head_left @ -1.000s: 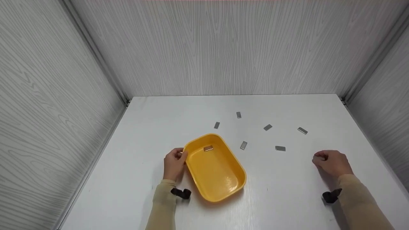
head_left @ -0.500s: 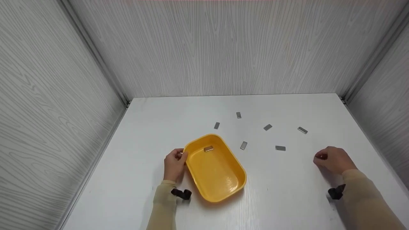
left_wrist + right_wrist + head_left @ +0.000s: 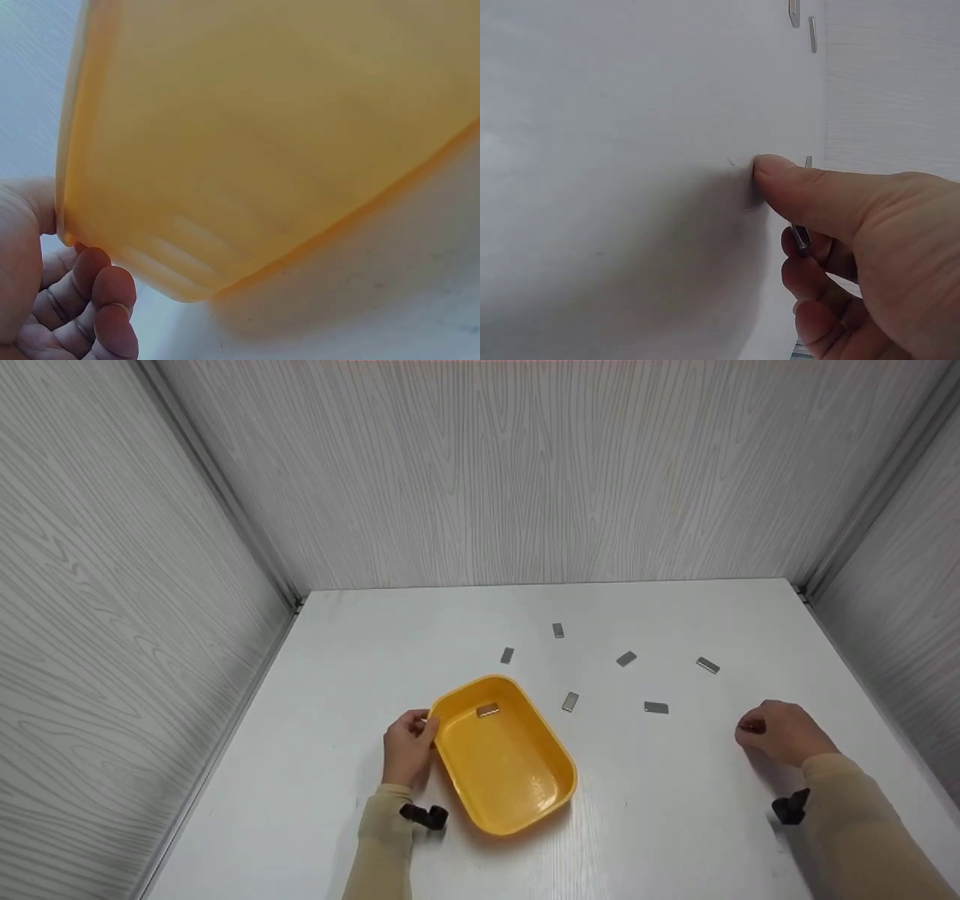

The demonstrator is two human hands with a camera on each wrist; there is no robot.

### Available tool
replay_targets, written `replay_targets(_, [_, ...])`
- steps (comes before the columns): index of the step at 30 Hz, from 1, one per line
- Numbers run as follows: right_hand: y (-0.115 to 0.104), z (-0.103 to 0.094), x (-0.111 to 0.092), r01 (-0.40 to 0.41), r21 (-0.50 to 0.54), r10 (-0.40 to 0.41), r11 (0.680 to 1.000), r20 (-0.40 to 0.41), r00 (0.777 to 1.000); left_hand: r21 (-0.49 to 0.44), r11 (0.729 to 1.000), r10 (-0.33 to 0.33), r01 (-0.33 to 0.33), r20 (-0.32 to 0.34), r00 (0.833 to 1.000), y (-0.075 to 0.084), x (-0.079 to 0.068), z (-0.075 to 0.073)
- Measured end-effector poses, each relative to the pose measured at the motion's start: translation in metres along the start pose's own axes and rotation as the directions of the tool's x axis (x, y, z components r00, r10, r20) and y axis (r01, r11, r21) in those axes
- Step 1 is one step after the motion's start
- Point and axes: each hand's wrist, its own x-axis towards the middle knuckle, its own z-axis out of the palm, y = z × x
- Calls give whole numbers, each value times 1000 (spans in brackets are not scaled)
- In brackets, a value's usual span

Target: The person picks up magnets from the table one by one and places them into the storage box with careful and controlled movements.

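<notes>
My left hand (image 3: 406,746) grips the yellow plastic tray (image 3: 551,727) by its left rim, thumb on the rim side and fingers curled beneath. In the left wrist view, the tray's translucent outer wall (image 3: 262,135) fills most of the picture. One small silver rectangular piece (image 3: 487,710) lies inside the tray near its far end. At the right, my right hand (image 3: 784,733) is low over the table with thumb and fingers curled together. The right wrist view shows a small shiny metal piece (image 3: 802,240) among its fingers, partly hidden by the thumb.
Several small silver pieces lie scattered on the white table (image 3: 360,660), among them one piece (image 3: 656,708) left of my right hand and another piece (image 3: 708,665) beyond it. Grey wood-grain panels (image 3: 480,472) enclose the table at the back and both sides.
My right hand has shifted slightly away from me and to the right, its fingers staying curled. The left hand and the tray have stayed in place.
</notes>
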Motion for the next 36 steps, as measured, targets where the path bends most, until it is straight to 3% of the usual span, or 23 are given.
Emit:
replay_targets(9, [3,3,3,-76,34,74,997,43,996,10,1000,-11,11,6,1000,4,2,0])
replay_targets(16, [-4,2,0,-95,63,94,993,16,995,27,999,-29,28,46,999,8,3,-4])
replay_targets(21, [-12,-2,1,-59,74,62,996,-49,997,116,993,-40,30,81,996,16,4,-9])
replay_targets(29, [-36,-9,-1,48,44,-40,998,-171,984,290,957,-13,-12,84,996,30,-1,-21])
replay_targets(36, [-70,-10,0,145,43,-129,989,-256,958,280,960,-51,31,65,997,34,-18,-21])
